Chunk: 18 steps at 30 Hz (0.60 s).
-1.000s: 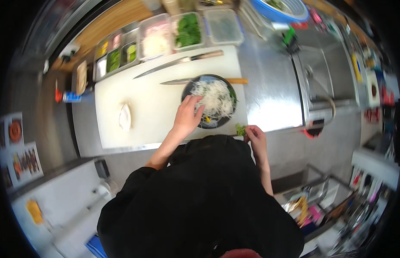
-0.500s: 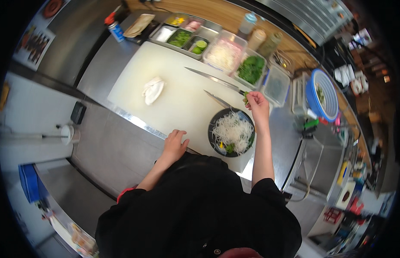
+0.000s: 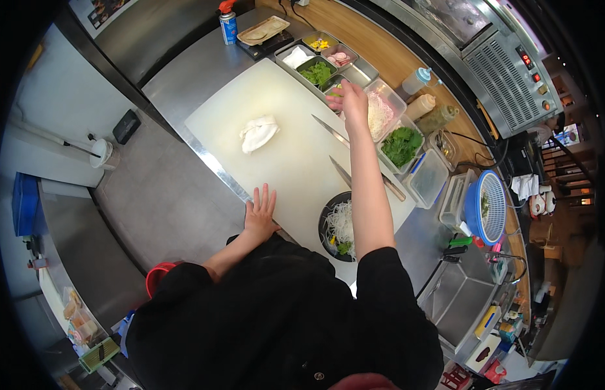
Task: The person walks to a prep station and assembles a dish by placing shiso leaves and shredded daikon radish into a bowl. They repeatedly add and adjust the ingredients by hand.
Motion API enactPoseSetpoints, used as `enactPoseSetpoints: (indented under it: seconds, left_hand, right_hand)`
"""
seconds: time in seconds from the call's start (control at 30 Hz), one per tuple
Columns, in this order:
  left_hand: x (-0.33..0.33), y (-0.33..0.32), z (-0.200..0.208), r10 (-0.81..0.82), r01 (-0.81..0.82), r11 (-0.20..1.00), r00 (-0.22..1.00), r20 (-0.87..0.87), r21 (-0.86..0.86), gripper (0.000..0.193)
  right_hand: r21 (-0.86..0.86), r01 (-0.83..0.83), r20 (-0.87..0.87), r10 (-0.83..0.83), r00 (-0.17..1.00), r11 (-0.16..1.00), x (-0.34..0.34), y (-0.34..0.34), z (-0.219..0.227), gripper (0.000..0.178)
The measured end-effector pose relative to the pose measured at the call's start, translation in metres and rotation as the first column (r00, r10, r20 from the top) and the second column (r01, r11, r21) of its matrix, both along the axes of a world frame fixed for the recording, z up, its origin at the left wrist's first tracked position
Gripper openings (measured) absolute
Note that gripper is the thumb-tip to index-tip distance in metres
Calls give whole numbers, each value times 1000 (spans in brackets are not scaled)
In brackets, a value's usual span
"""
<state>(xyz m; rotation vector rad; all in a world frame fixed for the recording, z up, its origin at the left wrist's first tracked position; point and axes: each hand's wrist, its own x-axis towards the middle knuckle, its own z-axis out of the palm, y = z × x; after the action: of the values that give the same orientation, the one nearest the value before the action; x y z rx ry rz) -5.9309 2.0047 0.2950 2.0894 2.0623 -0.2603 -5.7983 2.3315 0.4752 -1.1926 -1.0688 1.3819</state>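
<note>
My left hand point(image 3: 259, 214) lies with spread fingers on the near edge of a large white cutting board point(image 3: 218, 117). My right hand point(image 3: 352, 103) reaches over the metal tray of garnishes, its fingers stretched out above the lime compartment; nothing can be made out in them. Below my right forearm sits a black bowl point(image 3: 324, 229) of white noodles point(image 3: 341, 224) with some greens, partly hidden by the arm. Two knives lie on the board: a long knife point(image 3: 328, 130) passing under my forearm and a shorter knife point(image 3: 340, 173). A soft white lump point(image 3: 259, 134), its kind unclear, rests farther left.
Tray compartments hold chopped greens point(image 3: 316, 73), yellow bits point(image 3: 319, 44) and pink slices point(image 3: 339, 59). Beside them stand a tub of pale shreds point(image 3: 380, 114), a tub of leafy greens point(image 3: 402, 145) and squeeze bottles point(image 3: 417, 80). A blue colander point(image 3: 487, 201) is near the sink point(image 3: 455, 296).
My right hand has moved from beside the bowl, where it pinched a green sprig, up and left to the garnish tray. My left hand's fingers have spread on the board edge. The view has shifted.
</note>
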Motion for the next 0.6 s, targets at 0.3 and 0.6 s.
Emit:
enactPoseSetpoints:
  seconds: [0.3,0.6]
  left_hand:
    - [-11,-3,-16,-64,55,984,997,48,172,124]
    - [-5,24,46,-206,189,970,973,-102,-151,108]
  right_hand:
    - [-150,-310,78,324,943,939,124,-215,-87,20]
    - [-189,371,335,-296,895,909,269,-376,-86,21]
